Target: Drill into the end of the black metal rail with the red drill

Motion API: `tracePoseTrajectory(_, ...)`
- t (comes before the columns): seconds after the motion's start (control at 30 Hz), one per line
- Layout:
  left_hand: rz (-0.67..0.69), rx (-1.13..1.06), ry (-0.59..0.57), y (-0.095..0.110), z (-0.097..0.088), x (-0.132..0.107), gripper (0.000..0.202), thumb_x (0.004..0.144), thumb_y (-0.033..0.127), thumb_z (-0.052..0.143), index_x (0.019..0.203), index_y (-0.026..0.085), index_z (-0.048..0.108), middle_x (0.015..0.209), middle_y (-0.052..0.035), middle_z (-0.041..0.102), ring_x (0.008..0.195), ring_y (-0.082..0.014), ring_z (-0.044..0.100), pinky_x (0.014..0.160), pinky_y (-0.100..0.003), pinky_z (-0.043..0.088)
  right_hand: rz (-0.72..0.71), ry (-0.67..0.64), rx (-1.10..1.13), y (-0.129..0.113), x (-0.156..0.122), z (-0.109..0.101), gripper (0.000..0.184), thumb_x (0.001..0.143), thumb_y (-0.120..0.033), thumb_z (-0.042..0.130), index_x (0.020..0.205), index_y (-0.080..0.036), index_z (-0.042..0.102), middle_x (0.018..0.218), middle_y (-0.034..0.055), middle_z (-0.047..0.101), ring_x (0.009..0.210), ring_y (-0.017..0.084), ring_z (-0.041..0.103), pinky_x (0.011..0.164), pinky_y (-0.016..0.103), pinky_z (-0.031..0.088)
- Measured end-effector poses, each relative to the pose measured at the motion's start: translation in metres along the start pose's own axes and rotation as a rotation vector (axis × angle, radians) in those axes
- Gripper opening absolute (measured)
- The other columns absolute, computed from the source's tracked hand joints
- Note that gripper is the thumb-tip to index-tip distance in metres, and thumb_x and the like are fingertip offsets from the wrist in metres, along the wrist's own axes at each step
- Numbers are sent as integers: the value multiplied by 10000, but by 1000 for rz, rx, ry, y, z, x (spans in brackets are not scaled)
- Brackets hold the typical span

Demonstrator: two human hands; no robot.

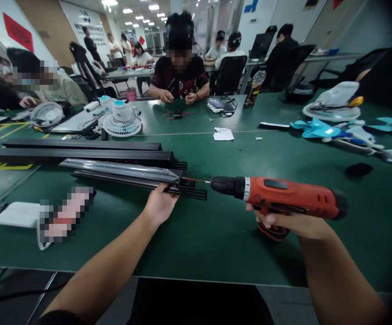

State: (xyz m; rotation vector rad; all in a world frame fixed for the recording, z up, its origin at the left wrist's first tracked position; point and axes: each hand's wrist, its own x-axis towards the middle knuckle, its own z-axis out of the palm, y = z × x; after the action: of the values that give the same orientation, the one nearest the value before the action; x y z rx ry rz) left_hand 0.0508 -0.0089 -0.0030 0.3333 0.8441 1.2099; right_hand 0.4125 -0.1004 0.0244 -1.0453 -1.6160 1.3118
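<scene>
My left hand (161, 206) is closed around the near end of a long dark metal profile (121, 174), which has a clear, shiny film along its top. My right hand (284, 222) grips the handle of an orange cordless drill (294, 196). The drill points left, its black chuck (225, 184) level with the profile's end. A thin bit (201, 181) reaches from the chuck to that end; whether it sits in a hole there is too small to tell. Behind the held piece lie more long black profiles (81, 154).
A white fan (121, 119) stands at the back left, and blue fan blades (318, 130) lie at the right. White paper (223, 134) and a bottle (255, 88) are farther back. Across the green table (196, 253) sits a person (180, 67) with coloured wires (178, 115).
</scene>
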Motion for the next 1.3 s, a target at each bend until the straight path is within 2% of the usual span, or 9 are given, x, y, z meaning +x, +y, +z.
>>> tracePoseTrajectory(0.17,-19,-25,49,2,3,-3,272,1026,120,625,1157,179,856,1049,-95,875,1013,-204,801,952,-319,625,26,70,26,-4,1,2,255,916,-404,998,1127,-267,955,951,84,906,695,181,797,631,263,719)
tracePoseTrajectory(0.23,-19,-39,68,2,5,-4,286,1026,105,619,1165,174,859,1042,-94,877,1010,-202,803,952,-311,625,31,80,14,-4,1,3,248,905,-393,1001,1113,-264,959,973,94,914,690,186,799,621,269,721)
tracePoseTrajectory(0.4,-9,-28,61,2,8,-5,304,1048,110,597,1179,167,865,1058,-103,882,1037,-210,813,979,-306,621,3,71,-8,-5,1,3,214,914,-403,984,1083,-273,964,868,69,883,671,184,789,636,276,725)
tracePoseTrajectory(0.57,8,-4,40,0,4,-2,351,1016,113,622,1268,187,855,1064,-87,888,1063,-219,815,1029,-329,617,9,30,11,-4,1,2,223,945,-399,968,1121,-262,955,679,-5,737,566,139,680,575,244,679)
tracePoseTrajectory(0.77,11,2,24,0,4,-3,357,977,117,650,1259,200,855,1030,-71,886,1046,-234,825,1038,-349,630,2,22,-15,1,0,0,282,942,-453,972,1132,-246,944,714,9,749,675,177,738,669,278,714)
tracePoseTrajectory(0.93,15,0,16,-1,3,-4,357,983,124,635,1256,194,853,1042,-81,890,1051,-239,824,1034,-355,631,15,33,16,-1,-2,2,286,945,-457,976,1131,-247,917,942,69,870,688,172,747,658,289,715)
tracePoseTrajectory(1.1,21,26,-7,-1,0,-4,371,962,136,665,1276,212,849,1078,-84,891,1081,-257,821,1049,-383,631,-31,6,-6,-4,0,4,266,975,-459,951,1115,-240,895,860,53,840,665,172,738,633,277,697)
tracePoseTrajectory(1.3,4,2,14,0,3,-7,357,992,123,626,1264,171,852,1065,-103,880,1085,-257,814,1065,-374,618,-28,-7,-45,-6,0,4,267,989,-478,927,1081,-229,894,769,26,787,667,177,737,649,283,676)
